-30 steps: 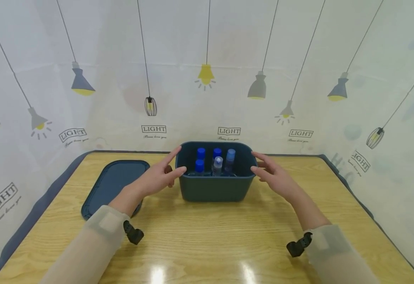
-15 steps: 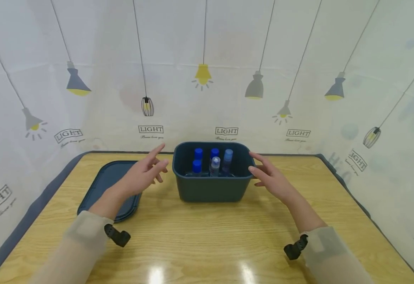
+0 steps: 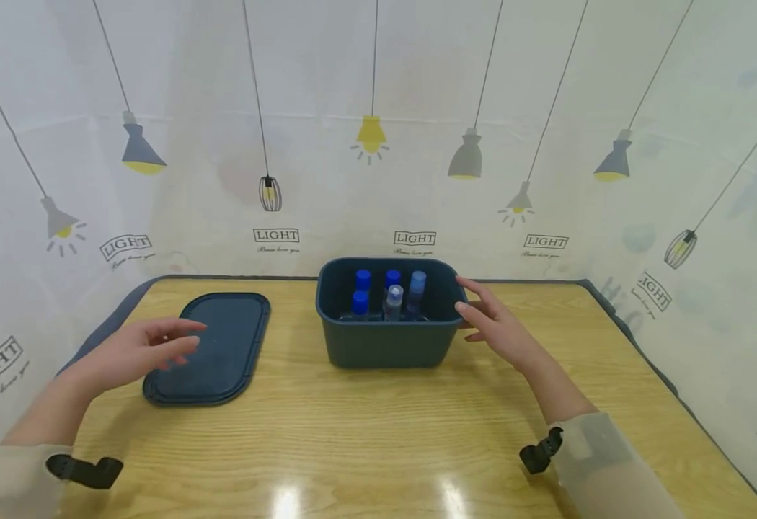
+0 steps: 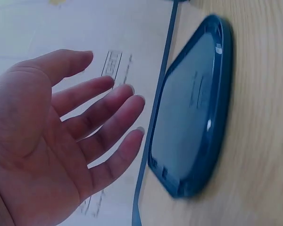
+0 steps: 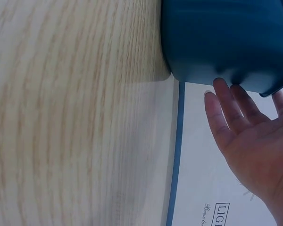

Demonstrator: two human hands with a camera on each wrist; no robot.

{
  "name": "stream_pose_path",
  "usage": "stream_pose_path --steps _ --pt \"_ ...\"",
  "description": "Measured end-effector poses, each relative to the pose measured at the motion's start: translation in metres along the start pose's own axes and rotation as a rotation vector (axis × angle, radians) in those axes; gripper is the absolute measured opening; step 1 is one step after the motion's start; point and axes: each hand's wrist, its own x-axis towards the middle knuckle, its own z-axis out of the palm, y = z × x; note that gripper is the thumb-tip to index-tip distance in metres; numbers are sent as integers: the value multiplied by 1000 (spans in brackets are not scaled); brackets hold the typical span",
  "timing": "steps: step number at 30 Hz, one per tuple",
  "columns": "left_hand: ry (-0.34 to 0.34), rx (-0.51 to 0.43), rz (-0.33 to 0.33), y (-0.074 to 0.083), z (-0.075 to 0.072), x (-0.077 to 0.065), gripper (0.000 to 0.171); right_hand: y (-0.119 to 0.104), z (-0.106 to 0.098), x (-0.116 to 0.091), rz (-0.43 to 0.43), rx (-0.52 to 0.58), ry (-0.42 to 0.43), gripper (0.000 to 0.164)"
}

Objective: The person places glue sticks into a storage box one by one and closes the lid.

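Observation:
A dark blue-green bin (image 3: 391,347) stands at the far middle of the table. Inside it several small clear bottles stand upright, most with blue caps (image 3: 360,301) and one with a clear cap (image 3: 394,293). My right hand (image 3: 499,326) is at the bin's right end, its thumb and index finger at the rim. In the right wrist view, its fingertips (image 5: 220,84) touch the end wall. Left of the bin lies the matching flat lid (image 3: 226,353). Over the lid's left side my left hand (image 3: 135,352) hovers with loosely bent fingers, holding nothing; the left wrist view shows it apart from the lid.
The wooden table (image 3: 326,440) runs up to a pale backdrop (image 3: 326,151) printed with hanging lamps. A dark blue strip (image 3: 521,280) borders the table's back edge. Black wrist cameras (image 3: 541,450) sit on both sleeves.
My left hand has let go of the bin's left rim and moved left and nearer, over the lid. The right hand stays at the bin's right end. Bin and lid have not visibly moved.

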Motion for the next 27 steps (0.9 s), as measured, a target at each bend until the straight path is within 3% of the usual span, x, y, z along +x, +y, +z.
stream_pose_path --steps 6,11,18,27 --pt "-8 6 -61 -38 -12 -24 56 0 0 0 1 -3 -6 66" --pt "-15 57 -83 -55 -15 -33 53 0 -1 -1 -3 -3 -7 67" --pt "-67 69 -163 -65 -15 -34 49 -1 0 -2 -2 2 -10 67" --pt "-15 129 -170 -71 -9 -25 42 -4 -1 -4 -7 -2 -18 68"
